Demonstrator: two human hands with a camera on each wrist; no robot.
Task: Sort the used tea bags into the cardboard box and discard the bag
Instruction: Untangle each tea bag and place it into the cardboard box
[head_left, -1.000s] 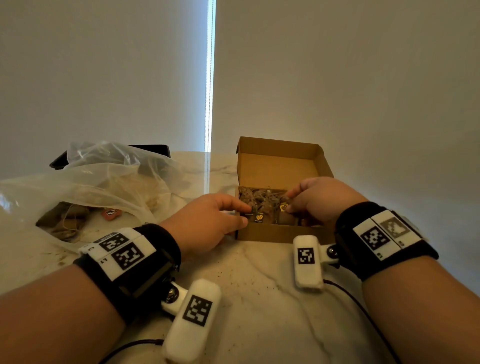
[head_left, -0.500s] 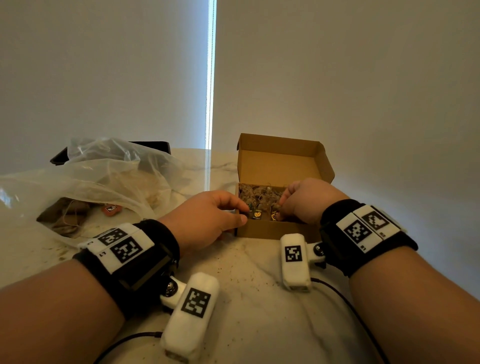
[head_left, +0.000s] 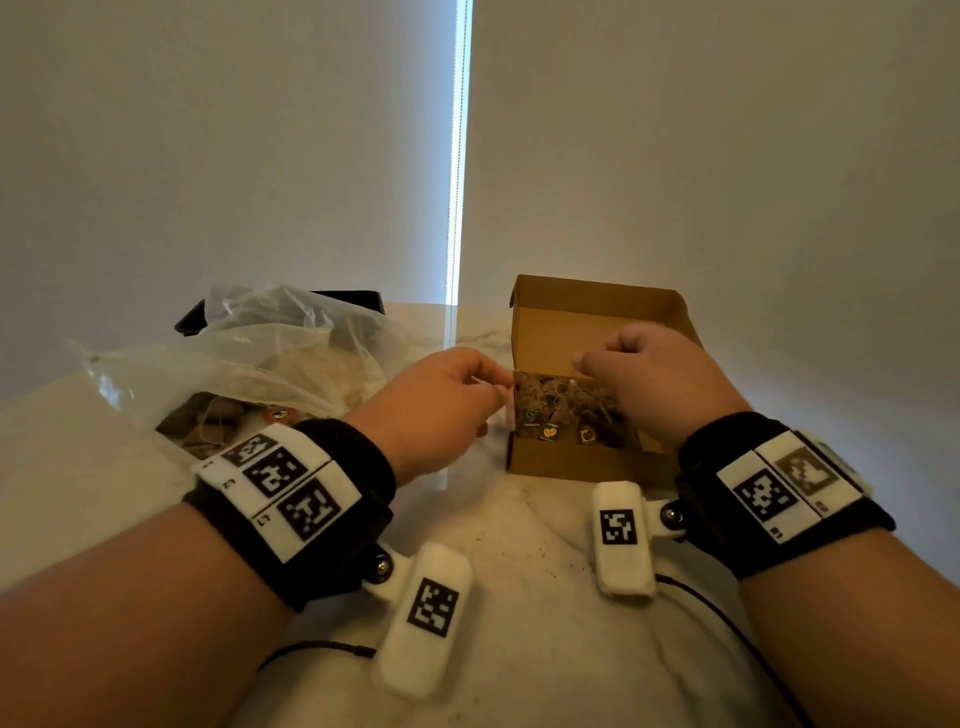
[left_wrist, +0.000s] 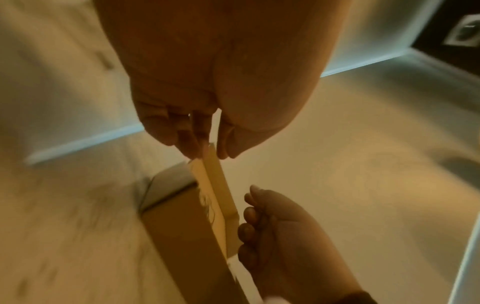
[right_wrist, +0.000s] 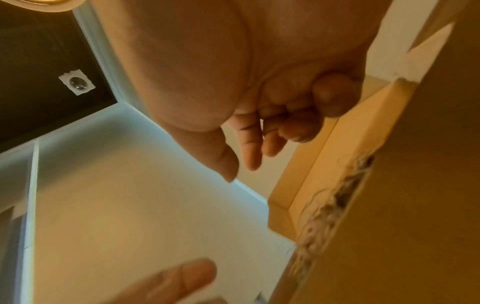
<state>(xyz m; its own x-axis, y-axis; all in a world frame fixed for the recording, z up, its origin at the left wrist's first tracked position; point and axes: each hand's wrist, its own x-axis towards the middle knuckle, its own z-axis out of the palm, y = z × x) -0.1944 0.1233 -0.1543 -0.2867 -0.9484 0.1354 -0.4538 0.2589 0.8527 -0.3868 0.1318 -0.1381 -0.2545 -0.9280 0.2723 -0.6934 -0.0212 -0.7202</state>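
Note:
The brown cardboard box (head_left: 571, 460) stands with its lid up at centre right, and several used tea bags (head_left: 561, 410) with small tags lie inside. My left hand (head_left: 498, 387) is at the box's left side; in the left wrist view this hand (left_wrist: 211, 152) pinches the top of a thin side flap (left_wrist: 218, 185) between thumb and fingers. My right hand (head_left: 587, 366) hovers over the tea bags with fingers loosely curled. The right wrist view shows the right hand (right_wrist: 241, 168) holding nothing, thumb apart from the fingers, beside the box (right_wrist: 389, 205). More tea bags (head_left: 208, 421) lie in the clear plastic bag (head_left: 260, 353) on the left.
A black tray (head_left: 353, 299) sits behind the plastic bag. The pale marble tabletop (head_left: 519, 597) in front of the box carries scattered tea crumbs. A grey wall stands close behind and to the right of the box.
Both hands have come up off the tea bags. The left hand moved to the box's left flap and pinched it; the right hand lifted above the box.

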